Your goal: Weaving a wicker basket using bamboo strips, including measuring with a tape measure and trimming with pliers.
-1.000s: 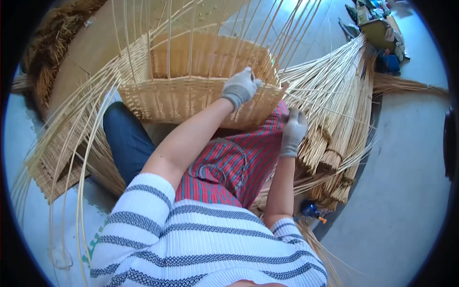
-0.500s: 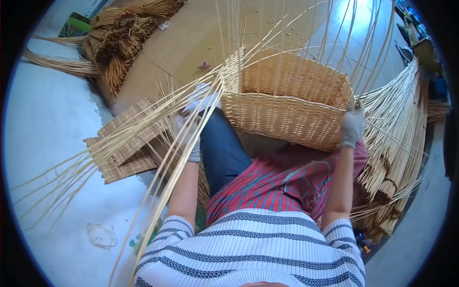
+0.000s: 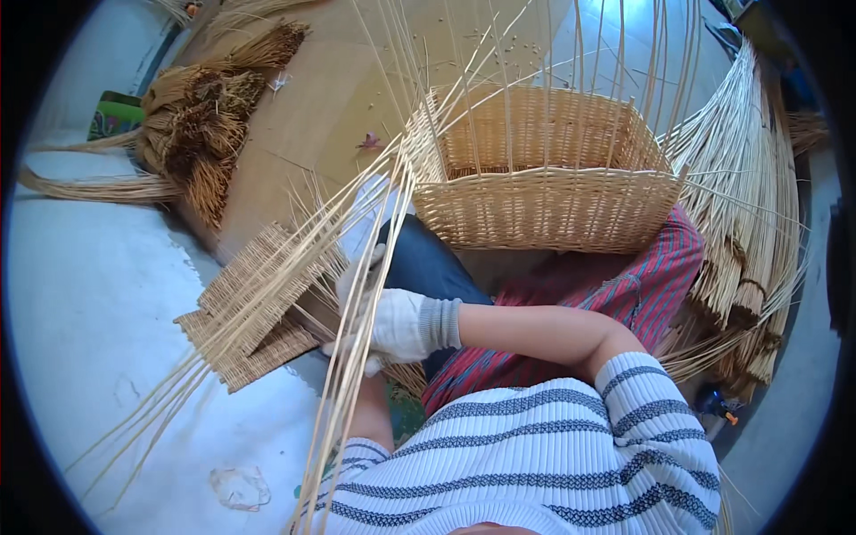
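Note:
A woven wicker basket (image 3: 553, 209) lies tilted across my lap, its opening facing away, with long unwoven strands rising from its far side. From its left corner a loose bundle of pale wicker strands (image 3: 352, 343) runs down toward me. My gloved right hand (image 3: 397, 325) reaches across my body, its fingers closed around this bundle. Just above it, my gloved left hand (image 3: 350, 278) is at the same strands, partly hidden behind them, its fingers seeming to close on them. Neither hand touches the basket wall.
Flat woven panels (image 3: 259, 303) lie on the floor at the left. Brown bundled stalks (image 3: 209, 125) are heaped at the far left. A large sheaf of pale strands (image 3: 736, 196) rests at the right. A clear plastic scrap (image 3: 239, 488) lies at the lower left.
My right hand has let go of the basket's right corner and crossed left to the strands beside my left hand. The left hand has come slightly nearer to me.

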The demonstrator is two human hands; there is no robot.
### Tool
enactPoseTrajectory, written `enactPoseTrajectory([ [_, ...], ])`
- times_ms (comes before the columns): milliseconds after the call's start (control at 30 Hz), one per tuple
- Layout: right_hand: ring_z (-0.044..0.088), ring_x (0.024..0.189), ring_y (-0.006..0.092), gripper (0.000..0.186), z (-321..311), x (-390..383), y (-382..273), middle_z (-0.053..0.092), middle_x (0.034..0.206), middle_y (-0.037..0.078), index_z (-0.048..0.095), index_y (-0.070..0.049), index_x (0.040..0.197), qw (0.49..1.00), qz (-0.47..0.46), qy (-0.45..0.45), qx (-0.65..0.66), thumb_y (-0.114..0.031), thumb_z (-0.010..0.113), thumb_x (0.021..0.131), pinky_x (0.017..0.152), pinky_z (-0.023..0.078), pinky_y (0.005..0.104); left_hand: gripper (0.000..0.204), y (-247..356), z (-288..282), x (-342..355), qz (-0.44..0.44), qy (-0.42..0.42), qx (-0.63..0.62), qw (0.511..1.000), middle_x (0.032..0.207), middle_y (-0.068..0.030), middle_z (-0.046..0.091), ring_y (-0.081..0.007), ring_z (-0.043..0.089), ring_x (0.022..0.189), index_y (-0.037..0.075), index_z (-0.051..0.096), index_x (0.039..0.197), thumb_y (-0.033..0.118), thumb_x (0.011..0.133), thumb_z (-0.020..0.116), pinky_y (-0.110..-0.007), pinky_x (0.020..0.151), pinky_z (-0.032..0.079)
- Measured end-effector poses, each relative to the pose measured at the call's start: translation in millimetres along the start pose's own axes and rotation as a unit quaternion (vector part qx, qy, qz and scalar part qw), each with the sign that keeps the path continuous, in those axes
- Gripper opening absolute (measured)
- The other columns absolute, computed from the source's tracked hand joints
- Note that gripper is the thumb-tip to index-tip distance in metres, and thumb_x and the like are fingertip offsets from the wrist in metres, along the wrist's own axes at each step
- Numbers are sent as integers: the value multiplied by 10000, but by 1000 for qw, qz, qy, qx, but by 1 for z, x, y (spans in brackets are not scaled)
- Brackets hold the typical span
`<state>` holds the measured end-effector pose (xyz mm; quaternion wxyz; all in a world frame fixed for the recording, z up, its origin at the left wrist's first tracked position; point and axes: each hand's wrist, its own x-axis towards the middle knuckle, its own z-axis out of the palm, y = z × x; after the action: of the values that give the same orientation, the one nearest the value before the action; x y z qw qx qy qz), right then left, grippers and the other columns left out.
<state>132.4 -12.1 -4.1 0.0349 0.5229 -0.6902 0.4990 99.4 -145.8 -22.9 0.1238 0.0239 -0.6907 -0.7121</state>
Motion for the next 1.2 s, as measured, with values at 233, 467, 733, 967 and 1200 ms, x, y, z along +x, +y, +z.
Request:
enactPoseTrajectory([
  [233, 722, 790, 339, 453, -28, -38, -39, 703, 723, 99, 730, -124, 775, 984, 172, -39, -24, -564, 704, 879, 803, 554, 455, 247, 16, 48, 21, 56, -185, 95, 977, 879, -26, 666, -84, 607, 733, -5, 637, 1275, 70, 1042, 672, -258, 702, 542],
  [467, 623, 704, 198, 415, -180, -149, 75, 601, 719, 43, 697, -35, 969, 802, 240, 434, 331, -381, 497, 1081, 760, 530, 370, 293, -29, -13, 52, 51, -120, -76, 988, 696, 2, 545, -149, 633, 783, 15, 654, 1163, 279, 1132, 530, -437, 1079, 521],
  [733, 617, 934, 82, 176, -159, -205, 107, 630, 931, -41, 698, -40, 1218, 789, 417, 448, 48, -115, 679, 1059, 905, 534, 273, 479, -81, 26, -14, -56, 2, -233, 971, 1417, -175, 614, -310, 589, 1348, 4, 533, 1420, 340, 1089, 617, -474, 1165, 470],
  [967, 647, 963, 79, 130, -163, -205, 118, 720, 1016, -5, 744, -47, 1137, 772, 436, 462, -31, -25, 695, 1020, 893, 534, 257, 944, -114, 87, 55, -44, -134, 218, 966, 1381, -235, 655, -349, 622, 1289, -16, 557, 1464, 653, 848, 809, -445, 1121, 466],
  [1200, 677, 952, 115, 138, -153, -172, 85, 739, 1041, 27, 750, -17, 1122, 765, 436, 469, -68, 13, 698, 997, 901, 547, 277, 768, -109, 102, 53, -96, -108, 208, 967, 1300, -200, 705, -331, 683, 1188, 4, 583, 1427, 399, 851, 903, -416, 1035, 545],
])
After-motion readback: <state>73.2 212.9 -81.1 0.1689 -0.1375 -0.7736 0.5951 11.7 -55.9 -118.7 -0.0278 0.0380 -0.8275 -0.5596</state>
